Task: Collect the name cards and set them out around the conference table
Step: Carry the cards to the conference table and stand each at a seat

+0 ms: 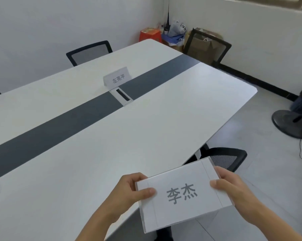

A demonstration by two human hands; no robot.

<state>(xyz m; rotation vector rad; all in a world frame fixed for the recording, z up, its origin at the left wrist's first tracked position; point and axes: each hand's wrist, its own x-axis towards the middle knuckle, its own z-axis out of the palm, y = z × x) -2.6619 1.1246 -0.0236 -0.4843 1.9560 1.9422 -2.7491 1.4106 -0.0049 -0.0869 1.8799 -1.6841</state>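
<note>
At the near edge of the conference table (164,119):
Held name card (183,195): read 李杰 in grey print, face up toward the camera, above the table's edge.
Left hand (129,188): gripped the card's left end, thumb on top.
Right hand (233,186): gripped the right end, thumb on its face.
Standing name card (117,77): read 左亮平, upright beside the grey centre strip (60,129), near the cable port (121,97).
</note>
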